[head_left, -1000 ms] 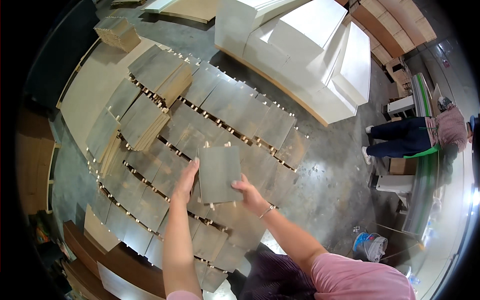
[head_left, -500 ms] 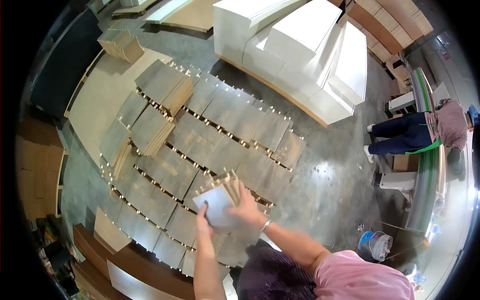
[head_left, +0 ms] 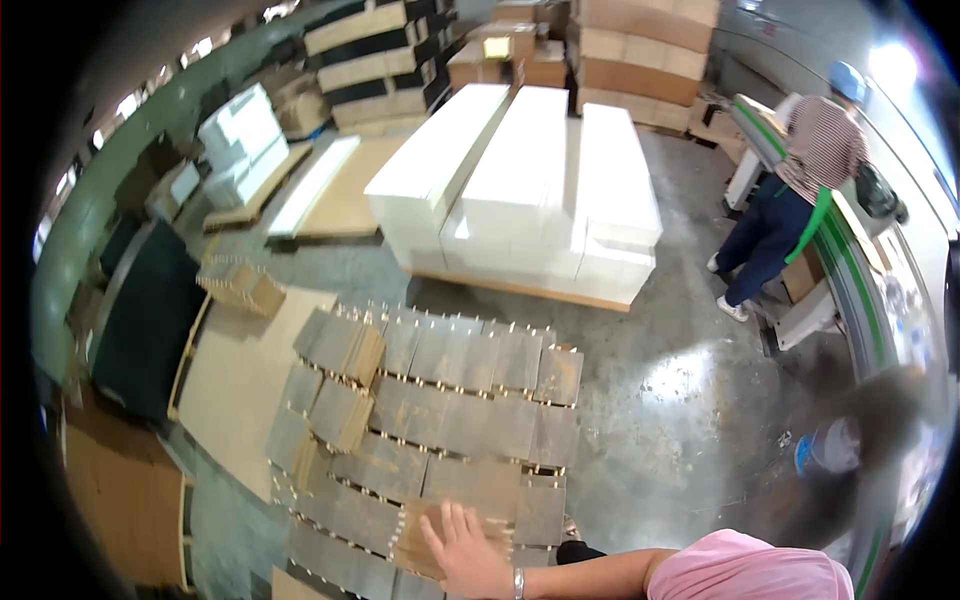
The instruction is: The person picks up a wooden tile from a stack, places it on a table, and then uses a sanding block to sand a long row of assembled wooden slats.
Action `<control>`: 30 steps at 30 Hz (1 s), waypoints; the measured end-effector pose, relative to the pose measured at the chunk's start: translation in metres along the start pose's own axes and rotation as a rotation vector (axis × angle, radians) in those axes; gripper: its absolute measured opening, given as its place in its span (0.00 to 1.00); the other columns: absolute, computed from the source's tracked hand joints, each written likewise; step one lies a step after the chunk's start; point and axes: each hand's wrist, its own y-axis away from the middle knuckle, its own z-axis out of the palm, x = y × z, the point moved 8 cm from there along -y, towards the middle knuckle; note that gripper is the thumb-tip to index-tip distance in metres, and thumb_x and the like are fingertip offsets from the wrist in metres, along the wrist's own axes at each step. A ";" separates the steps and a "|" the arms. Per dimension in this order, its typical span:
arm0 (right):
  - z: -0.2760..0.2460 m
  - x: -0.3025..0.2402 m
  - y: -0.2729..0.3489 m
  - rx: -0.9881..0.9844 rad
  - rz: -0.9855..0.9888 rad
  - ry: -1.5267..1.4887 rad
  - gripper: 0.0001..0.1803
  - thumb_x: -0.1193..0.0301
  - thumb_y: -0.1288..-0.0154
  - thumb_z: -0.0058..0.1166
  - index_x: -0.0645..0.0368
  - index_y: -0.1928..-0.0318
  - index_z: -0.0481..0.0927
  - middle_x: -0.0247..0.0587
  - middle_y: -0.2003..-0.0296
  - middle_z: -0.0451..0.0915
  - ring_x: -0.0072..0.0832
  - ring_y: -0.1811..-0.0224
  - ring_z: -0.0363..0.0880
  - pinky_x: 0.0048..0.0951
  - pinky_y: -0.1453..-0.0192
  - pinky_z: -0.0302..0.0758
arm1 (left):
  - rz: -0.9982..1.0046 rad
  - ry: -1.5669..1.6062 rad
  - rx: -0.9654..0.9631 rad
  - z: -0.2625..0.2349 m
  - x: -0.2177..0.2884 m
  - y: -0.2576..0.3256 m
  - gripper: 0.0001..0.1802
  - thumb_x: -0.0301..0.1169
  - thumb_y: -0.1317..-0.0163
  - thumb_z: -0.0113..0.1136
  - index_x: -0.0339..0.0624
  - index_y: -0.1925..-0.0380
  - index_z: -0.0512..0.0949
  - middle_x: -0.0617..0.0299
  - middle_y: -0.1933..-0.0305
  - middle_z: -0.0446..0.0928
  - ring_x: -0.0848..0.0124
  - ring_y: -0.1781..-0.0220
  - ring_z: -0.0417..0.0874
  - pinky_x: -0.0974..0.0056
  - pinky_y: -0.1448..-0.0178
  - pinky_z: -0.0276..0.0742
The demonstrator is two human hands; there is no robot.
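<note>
Right hand (head_left: 468, 562) spread on a brown board (head_left: 408, 556), lower centre of the frame.
Its fingers lie open and unclenched; the left hand is out of view, its grip impossible to tell. Pegged grey panels (head_left: 480, 425) continue beyond, their right edge meeting open floor (head_left: 665, 450), centre right. White blocks (head_left: 520, 240) border that space above; a person (head_left: 795, 175) stands upper right; brown cartons (head_left: 645, 60) rise behind.
</note>
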 end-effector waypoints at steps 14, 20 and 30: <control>-0.031 -0.063 0.239 0.372 0.640 -0.312 0.51 0.48 0.58 0.68 0.59 0.34 0.66 0.66 0.42 0.70 0.57 0.35 0.66 0.56 0.34 0.62 | -0.191 -0.059 -0.689 -0.009 0.000 0.203 0.45 0.64 0.34 0.41 0.44 0.26 0.58 0.50 0.25 0.61 0.49 0.25 0.63 0.42 0.26 0.63; 0.041 -0.039 0.424 0.264 0.954 -0.920 0.56 0.44 0.57 0.71 0.62 0.32 0.63 0.59 0.40 0.71 0.47 0.37 0.72 0.42 0.35 0.71 | -0.437 -0.495 -0.700 -0.036 -0.083 0.308 0.38 0.61 0.30 0.45 0.41 0.35 0.69 0.51 0.36 0.74 0.51 0.38 0.76 0.45 0.33 0.72; 0.050 -0.154 0.699 1.031 0.699 -1.747 0.52 0.69 0.47 0.70 0.61 0.27 0.51 0.52 0.47 0.73 0.35 0.45 0.76 0.37 0.43 0.77 | -0.648 -0.945 -0.763 -0.061 -0.177 0.493 0.34 0.59 0.29 0.43 0.45 0.36 0.70 0.61 0.35 0.73 0.62 0.36 0.72 0.54 0.37 0.70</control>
